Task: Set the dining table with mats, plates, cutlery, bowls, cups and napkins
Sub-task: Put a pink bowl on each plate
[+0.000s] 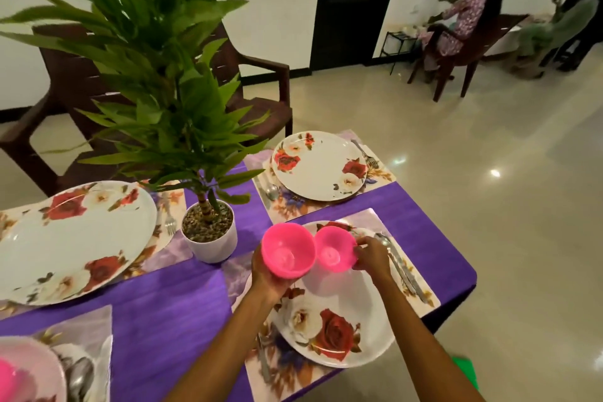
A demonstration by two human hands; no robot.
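Over the near floral plate, my left hand grips a pink plastic bowl from below. Beside it my right hand pinches the rim of a second pink bowl. Both bowls are held in the air, tilted toward me and touching side by side. The near plate lies on a floral mat, with cutlery along the plate's right side. A far plate sits on its own mat with a fork to its right and a spoon to its left.
A potted plant in a white pot stands mid-table on the purple cloth. A large floral plate lies at the left, and another pink bowl sits at the bottom left. A brown chair stands beyond the table. People sit at the far right.
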